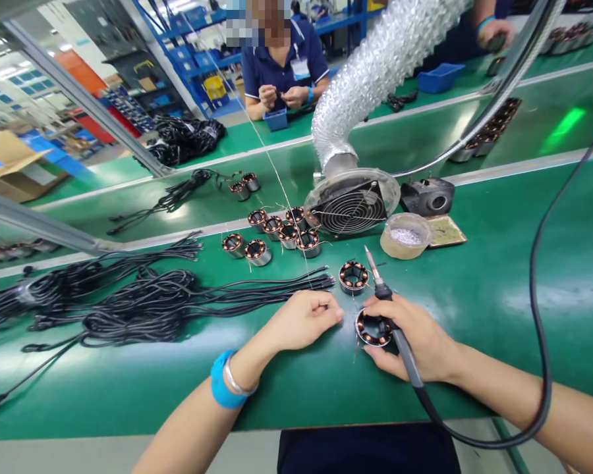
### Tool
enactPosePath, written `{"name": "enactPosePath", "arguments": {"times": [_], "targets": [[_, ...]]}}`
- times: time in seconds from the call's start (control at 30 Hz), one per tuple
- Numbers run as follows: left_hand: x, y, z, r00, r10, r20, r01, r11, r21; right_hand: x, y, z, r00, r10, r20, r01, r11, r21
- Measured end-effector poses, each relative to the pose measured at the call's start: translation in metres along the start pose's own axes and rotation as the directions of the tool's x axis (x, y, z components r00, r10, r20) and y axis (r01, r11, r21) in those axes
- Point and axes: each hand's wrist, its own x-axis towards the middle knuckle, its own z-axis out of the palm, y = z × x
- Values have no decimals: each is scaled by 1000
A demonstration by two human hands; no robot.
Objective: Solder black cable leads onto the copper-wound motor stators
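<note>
My right hand [420,336] holds a soldering iron [386,293], its tip pointing up and away, and its fingers also grip the sides of a copper-wound stator ring [373,328] on the green bench. My left hand [309,318] is closed, thumb and index finger together, just left of that stator; whatever it may pinch is too small to make out. A second stator [353,277] sits just beyond. Black cables [277,289] lie with their stripped ends behind my left hand.
Several stators [287,235] stand farther back beside a fume extractor fan [350,207]. A round tub [406,237], a sponge tray [446,232] and an iron holder [429,196] sit at the right. The iron's cord [538,316] loops over my right forearm. A person [286,66] works opposite.
</note>
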Motion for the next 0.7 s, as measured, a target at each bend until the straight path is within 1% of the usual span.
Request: {"name": "enactPosePath", "arguments": {"times": [0.03, 0.07, 0.17, 0.2, 0.3, 0.33, 0.4, 0.43, 0.47, 0.5, 0.53, 0.57, 0.6, 0.63, 0.67, 0.7], "targets": [[0, 1, 0, 1000, 4, -27, -3, 999, 44, 0, 0, 0, 1000, 2, 2, -2, 1000, 0], [-1, 3, 1, 1000, 19, -24, -17, 996, 85, 0, -1, 0, 1000, 7, 4, -7, 1000, -2], [-4, 10, 0, 990, 112, 87, -127, 972, 199, 1, -2, -1, 1000, 13, 2, -13, 1000, -9], [-5, 13, -1, 986, 135, 95, -154, 959, 238, 2, -3, -1, 1000, 12, 1, -12, 1000, -11], [-7, 18, -4, 987, 160, 12, -155, 932, 327, 2, -4, -1, 1000, 10, 6, -10, 1000, -15], [-7, 19, -4, 985, 169, 19, -166, 931, 325, 2, -4, -1, 1000, 14, 8, -14, 1000, -20], [-5, 18, -3, 978, 176, 114, -200, 948, 248, 1, -3, -1, 1000, 20, 8, -20, 999, -42], [-2, 17, -2, 972, 162, 169, -190, 968, 162, 0, -3, -1, 1000, 21, 6, -21, 998, -55], [1, 16, 1, 970, 137, 200, -149, 988, 46, -1, -2, 0, 1000, 18, 1, -18, 997, -69], [5, 15, 5, 975, 97, 201, -80, 993, -92, -1, -1, 0, 1000, 13, -6, -13, 997, -81], [9, 15, 9, 983, 40, 181, 3, 972, -235, -2, -1, 1, 1000, 8, -9, -9, 996, -90], [13, 15, 13, 988, -26, 151, 80, 929, -362, -3, 0, 2, 1000, 6, -7, -6, 995, -98], [16, 16, 17, 989, -87, 119, 132, 881, -455, -3, 1, 2, 1000, 8, -2, -8, 995, -104], [16, 17, 21, 987, -127, 94, 157, 851, -502, -4, 2, 3, 1000, 15, 1, -15, 994, -111], [15, 19, 23, 987, -141, 71, 157, 853, -497, -4, 3, 3, 1000, 23, -3, -24, 993, -119], [12, 21, 24, 991, -122, 47, 130, 891, -435, -5, 4, 4, 1000, 28, -9, -29, 991, -127]]}}
